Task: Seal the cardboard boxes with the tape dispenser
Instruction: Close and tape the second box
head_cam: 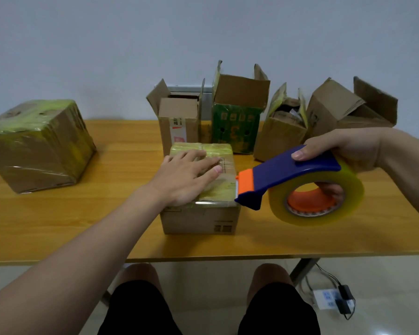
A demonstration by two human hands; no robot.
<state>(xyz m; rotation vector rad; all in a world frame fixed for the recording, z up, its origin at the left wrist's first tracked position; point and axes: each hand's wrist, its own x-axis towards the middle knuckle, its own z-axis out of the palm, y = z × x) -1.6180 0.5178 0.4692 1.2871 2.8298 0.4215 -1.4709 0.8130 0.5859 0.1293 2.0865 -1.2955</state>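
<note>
A small cardboard box (200, 220) with yellowish tape across its closed top stands in the middle of the wooden table (58, 226). My left hand (186, 176) lies flat on the box top, fingers straight. My right hand (341, 151) grips a blue and orange tape dispenser (288, 175) loaded with a yellowish clear tape roll (324, 215). The dispenser's orange blade end sits at the box's top right edge.
A large taped box (38, 143) stands at the table's left. Several open boxes line the back: a brown one (177, 122), a green printed one (237, 122), and two brown ones (281, 131) (348, 107). A power strip and cables (331, 298) lie on the floor at right.
</note>
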